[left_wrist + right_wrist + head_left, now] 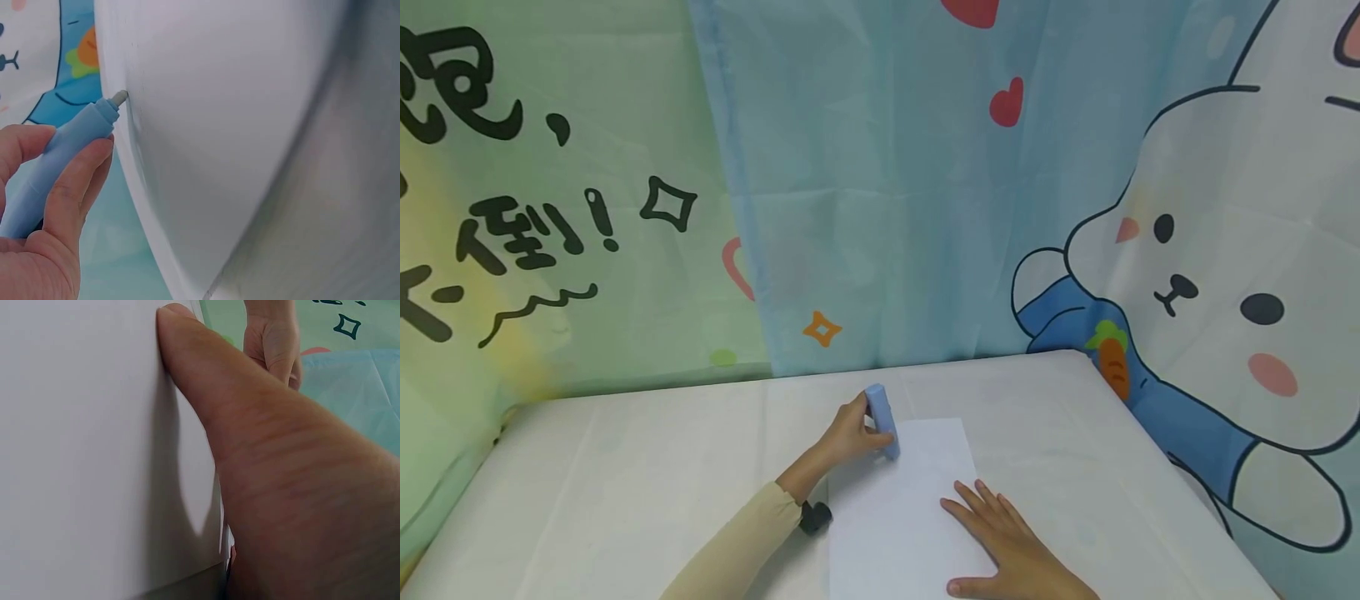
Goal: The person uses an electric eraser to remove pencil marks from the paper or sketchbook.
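Note:
My left hand (853,432) pinches what looks like a light-blue correction pen (882,421) between thumb and fingers, over the upper left of a white sheet of paper (902,517). In the left wrist view, the pen (69,147) has a stepped collar and a grey tip pointing toward the white surface. Whether that tip touches the paper I cannot tell. Lower down, my right hand (1011,546) rests with spread fingers over the sheet's right edge. The right wrist view shows its thumb (219,387) large against the paper, with the left hand (275,347) behind.
A white-covered table (647,475) lies under the sheet. Behind it hangs a green and blue cloth (880,208) with printed writing, hearts and a large rabbit. A black piece (815,517) is at my left wrist, near the sheet's left edge.

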Action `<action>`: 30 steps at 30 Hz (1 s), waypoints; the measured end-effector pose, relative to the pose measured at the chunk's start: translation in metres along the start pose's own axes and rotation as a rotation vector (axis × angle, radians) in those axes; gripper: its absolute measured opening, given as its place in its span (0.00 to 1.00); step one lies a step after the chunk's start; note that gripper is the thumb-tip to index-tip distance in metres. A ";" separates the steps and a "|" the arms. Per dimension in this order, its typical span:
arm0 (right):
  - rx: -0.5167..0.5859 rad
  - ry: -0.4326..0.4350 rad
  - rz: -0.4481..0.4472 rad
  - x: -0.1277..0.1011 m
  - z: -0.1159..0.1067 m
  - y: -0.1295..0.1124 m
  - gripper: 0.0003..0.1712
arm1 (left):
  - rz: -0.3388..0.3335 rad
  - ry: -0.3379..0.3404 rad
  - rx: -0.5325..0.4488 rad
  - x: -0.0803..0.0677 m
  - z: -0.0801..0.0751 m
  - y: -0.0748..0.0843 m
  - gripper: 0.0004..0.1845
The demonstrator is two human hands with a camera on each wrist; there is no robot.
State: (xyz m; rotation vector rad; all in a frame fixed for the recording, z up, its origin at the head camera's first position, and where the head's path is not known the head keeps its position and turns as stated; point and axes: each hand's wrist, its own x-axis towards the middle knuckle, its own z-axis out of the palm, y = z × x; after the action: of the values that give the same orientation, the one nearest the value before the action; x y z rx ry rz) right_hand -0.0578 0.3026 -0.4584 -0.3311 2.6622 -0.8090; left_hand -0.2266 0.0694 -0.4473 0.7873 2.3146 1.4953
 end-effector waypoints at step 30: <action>-0.006 -0.007 0.023 -0.003 -0.001 -0.004 0.56 | -0.024 0.036 -0.002 0.012 -0.003 0.000 0.25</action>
State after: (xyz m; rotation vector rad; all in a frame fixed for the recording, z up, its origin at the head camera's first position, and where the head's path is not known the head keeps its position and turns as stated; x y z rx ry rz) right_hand -0.0551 0.3012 -0.4545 -0.3039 2.6577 -0.7920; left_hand -0.2381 0.0742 -0.4451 0.7360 2.3393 1.5137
